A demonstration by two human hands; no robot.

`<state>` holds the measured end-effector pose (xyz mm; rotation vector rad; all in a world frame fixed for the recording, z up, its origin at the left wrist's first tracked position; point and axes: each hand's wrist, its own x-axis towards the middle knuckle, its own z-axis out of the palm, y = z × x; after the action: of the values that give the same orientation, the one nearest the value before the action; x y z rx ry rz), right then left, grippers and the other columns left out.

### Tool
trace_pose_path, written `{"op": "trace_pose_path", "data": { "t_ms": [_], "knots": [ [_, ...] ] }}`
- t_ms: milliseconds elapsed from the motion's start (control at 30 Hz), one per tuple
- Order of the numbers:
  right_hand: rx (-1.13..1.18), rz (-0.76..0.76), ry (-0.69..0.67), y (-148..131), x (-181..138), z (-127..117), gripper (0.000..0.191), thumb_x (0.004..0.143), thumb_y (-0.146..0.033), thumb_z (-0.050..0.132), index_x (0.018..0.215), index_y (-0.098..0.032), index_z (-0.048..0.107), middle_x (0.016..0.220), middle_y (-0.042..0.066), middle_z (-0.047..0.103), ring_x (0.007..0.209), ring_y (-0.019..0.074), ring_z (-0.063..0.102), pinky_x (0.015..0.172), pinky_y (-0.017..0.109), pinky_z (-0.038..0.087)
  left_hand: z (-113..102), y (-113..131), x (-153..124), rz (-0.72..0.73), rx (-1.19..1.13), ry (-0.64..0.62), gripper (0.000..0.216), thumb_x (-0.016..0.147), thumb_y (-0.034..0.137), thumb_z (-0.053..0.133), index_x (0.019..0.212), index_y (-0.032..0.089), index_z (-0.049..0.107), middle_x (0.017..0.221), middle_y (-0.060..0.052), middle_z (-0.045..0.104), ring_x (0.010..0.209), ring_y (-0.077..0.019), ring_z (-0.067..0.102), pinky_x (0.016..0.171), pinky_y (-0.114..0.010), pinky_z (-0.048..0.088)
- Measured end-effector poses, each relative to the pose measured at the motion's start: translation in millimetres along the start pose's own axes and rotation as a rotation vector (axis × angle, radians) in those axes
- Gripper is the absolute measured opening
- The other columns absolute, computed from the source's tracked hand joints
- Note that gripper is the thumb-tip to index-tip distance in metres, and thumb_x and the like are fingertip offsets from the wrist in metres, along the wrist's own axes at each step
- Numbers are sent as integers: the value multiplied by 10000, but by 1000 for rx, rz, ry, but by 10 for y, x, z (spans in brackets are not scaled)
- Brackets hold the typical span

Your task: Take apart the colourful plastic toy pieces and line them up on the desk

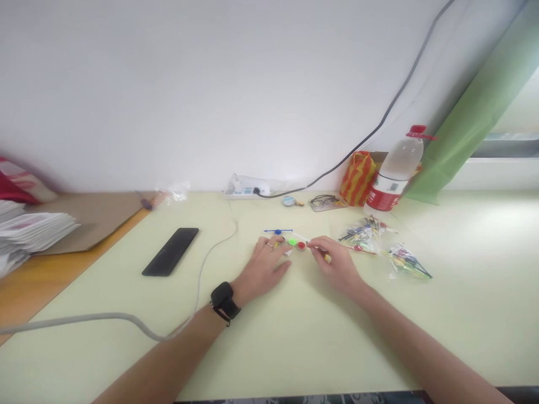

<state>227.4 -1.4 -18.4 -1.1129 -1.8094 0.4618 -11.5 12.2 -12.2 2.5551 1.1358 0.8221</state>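
Observation:
My left hand point(265, 264) lies on the table with its fingers apart, their tips over a few small plastic parts. By those fingertips are a bright green round piece point(292, 242) and a small white piece point(288, 252). A red round piece point(301, 246) sits between my two hands. My right hand point(336, 262) is closed in a pinch just right of it; what is between the fingertips is too small to make out. A yellow piece point(327, 257) shows by its thumb. Beyond the left fingers lies a blue arrow-shaped spinner point(278, 231).
Clear bags of coloured parts point(366, 234) lie right of my right hand. A large water bottle point(389, 177) and a striped bag point(357, 178) stand behind them. A black phone point(170, 252) and a grey cable point(201, 269) lie left; a power strip point(241, 196) rests by the wall.

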Motion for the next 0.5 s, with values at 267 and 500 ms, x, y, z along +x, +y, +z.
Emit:
{"op": "trace_pose_path", "data": {
  "t_ms": [267,500],
  "knots": [
    [112,128,13,-81,-12,10,181,997,-326,502,1024,-227,651,965,66,731,768,200,679,747,353,568,-41,6,27,-31,-140,-69,206,1000,309,569,1097,268,745,1019,-65,716,1021,-258,591,920,-411,506],
    [349,217,-54,-219,18,-30,199,1011,-377,500,1079,-225,609,1000,78,712,888,203,694,784,343,576,3,127,36,-202,-554,4,255,908,380,711,1126,252,748,1121,-68,731,875,-201,696,807,-335,590]
  ]
}}
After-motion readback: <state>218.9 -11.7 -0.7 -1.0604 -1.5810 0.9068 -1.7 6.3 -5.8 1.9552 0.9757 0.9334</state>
